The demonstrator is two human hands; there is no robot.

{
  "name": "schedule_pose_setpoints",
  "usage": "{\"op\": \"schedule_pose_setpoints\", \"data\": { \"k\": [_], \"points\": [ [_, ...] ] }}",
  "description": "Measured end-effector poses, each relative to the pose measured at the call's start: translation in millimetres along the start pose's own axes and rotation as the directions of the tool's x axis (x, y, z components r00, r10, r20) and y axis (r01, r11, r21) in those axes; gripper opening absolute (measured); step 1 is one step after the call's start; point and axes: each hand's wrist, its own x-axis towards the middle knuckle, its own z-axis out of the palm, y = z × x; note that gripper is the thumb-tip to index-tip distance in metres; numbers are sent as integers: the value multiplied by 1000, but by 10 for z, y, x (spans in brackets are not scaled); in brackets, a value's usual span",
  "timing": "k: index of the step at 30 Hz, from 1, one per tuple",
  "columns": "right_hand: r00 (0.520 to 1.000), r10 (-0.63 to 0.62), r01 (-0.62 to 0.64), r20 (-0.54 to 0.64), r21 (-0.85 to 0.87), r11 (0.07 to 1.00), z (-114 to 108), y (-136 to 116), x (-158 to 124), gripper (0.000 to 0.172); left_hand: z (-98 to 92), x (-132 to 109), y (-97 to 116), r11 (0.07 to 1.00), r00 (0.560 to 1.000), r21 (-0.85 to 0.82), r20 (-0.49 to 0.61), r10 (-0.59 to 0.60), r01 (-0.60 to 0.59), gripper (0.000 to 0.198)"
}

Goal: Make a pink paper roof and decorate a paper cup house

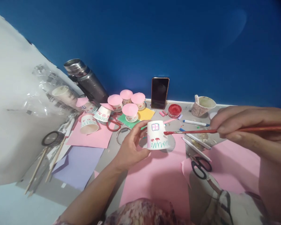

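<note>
Upside down, a white paper cup (158,137) with a drawn window, red flowers and green grass is held by my left hand (132,145), its fingers and thumb around the cup's left side. My right hand (239,125) pinches a red paintbrush (192,132), whose red tip is at the cup's right side. Beneath the cup lies a pink sheet (154,184). A small tub of red paint (174,110) stands open behind the cup, to its right.
Several decorated cups with pink paper tops (130,110) stand back left, near a dark flask (87,81). A phone (159,93) leans on the blue wall. Black-handled scissors (199,168), markers (196,123) and a patterned cup (202,106) lie or stand right. Purple paper (81,165) is left.
</note>
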Motion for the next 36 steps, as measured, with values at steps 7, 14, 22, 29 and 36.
{"op": "schedule_pose_setpoints", "data": {
  "k": [7, 14, 22, 29, 36],
  "points": [
    [1000, -9, 9, 7, 7, 1000, 17, -33, 39, 23, -8, 15, -35, 999, 1000, -46, 0, -22, 21, 75],
    [999, -5, 5, 53, -9, 1000, 4, -60, 80, 17, -3, 18, -46, 993, 998, -97, 5, -60, 60, 75],
    [997, -18, 16, 75, 18, 1000, 36, -69, 104, 19, 23, 22, -2, 988, 996, -126, 12, -89, 90, 75],
    [999, 22, -22, 24, 0, 1000, 33, -111, 94, 21, 10, 18, -29, 987, 996, -133, 8, -90, 90, 75],
    [998, -30, 30, 60, 12, 999, 32, -85, 117, 21, 16, 20, -34, 981, 993, -153, 9, -119, 119, 77]
  ]
}}
